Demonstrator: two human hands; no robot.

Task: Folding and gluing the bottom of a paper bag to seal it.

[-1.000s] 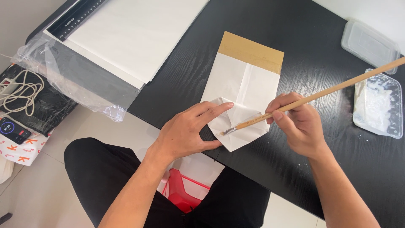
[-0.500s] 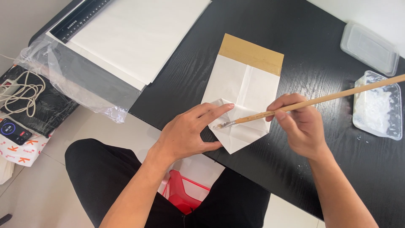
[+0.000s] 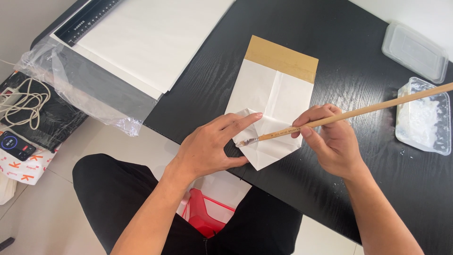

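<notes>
Your right hand (image 3: 332,141) pinches a long wooden brush (image 3: 349,113) between thumb and forefingers, about a third of the way up from the bristles, with the handle running off toward the far right. Your left hand (image 3: 210,146) holds nothing; it lies flat with fingers spread, pressing down the folded flap at the near end of the white paper bag (image 3: 276,101).

In the head view, the bag lies on the black table (image 3: 358,56), near its near edge, with the tan band at its far end. The brush tip rests on the folded flap, just beside your left forefinger, so the step in hand looks like brushing paste along that fold. The next move seems to call for a short, steady stroke along the crease while the left hand keeps the flap from lifting.

To the right stands a clear tray (image 3: 422,118) with something white in it, and farther off a clear lid (image 3: 414,46). On the far left lie white sheets (image 3: 151,38), a black ruler (image 3: 89,19) and a clear plastic wrap (image 3: 80,85).

Your left hand hides part of the flap, so you cannot tell how much is coated. The bristles are too small to show whether they carry paste. The brush end is cut off at the right edge.
</notes>
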